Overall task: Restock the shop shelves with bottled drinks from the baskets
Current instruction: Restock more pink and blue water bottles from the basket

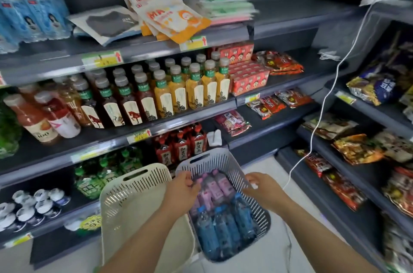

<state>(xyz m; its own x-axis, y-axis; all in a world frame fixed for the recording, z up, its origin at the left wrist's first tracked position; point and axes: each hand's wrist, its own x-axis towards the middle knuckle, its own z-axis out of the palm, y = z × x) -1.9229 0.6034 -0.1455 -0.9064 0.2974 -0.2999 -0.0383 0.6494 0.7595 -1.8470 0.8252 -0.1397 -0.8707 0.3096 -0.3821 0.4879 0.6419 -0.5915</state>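
Observation:
A grey slotted basket [223, 158] sits low in the middle, holding several pink-labelled bottles [215, 187] at its far end and several blue-labelled bottles [223, 228] nearer me. My left hand [182, 190] reaches over the basket's left rim, fingers curled at the pink bottles; whether it grips one I cannot tell. On the basket's right rim my right hand [261, 187] grips the edge. A cream slotted basket [125, 196] stands to the left and looks empty.
Dark shelves [125, 136] run along the left, stocked with tea bottles [134, 102], red juice bottles, green bottles and white-capped bottles lower down. Snack packets fill the right-hand shelves [348, 161]. A white cable [321, 114] hangs between them. Pale floor lies beyond the baskets.

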